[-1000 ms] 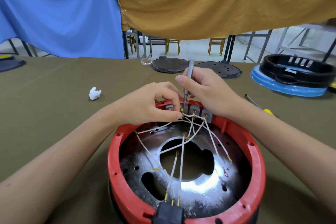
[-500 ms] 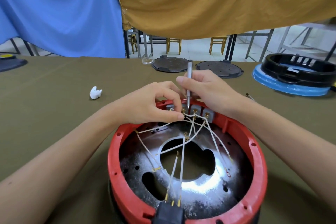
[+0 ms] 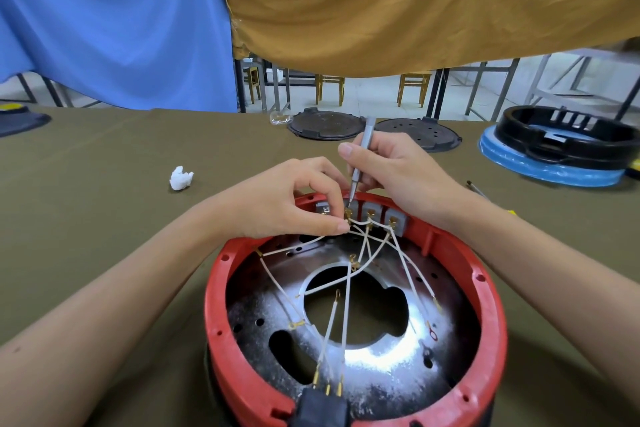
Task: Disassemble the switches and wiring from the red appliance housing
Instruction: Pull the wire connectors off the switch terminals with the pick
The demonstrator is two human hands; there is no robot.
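Change: the grey screwdriver (image 3: 360,163) now leans a little more than a moment ago, tip on the brass terminal | right hand (image 3: 391,173) grips its shaft | left hand (image 3: 291,199) pinches the white wires (image 3: 363,246) just beside the tip | grey switches (image 3: 374,213) sit inside the far rim of the red housing (image 3: 214,305) on the olive table (image 3: 104,191)
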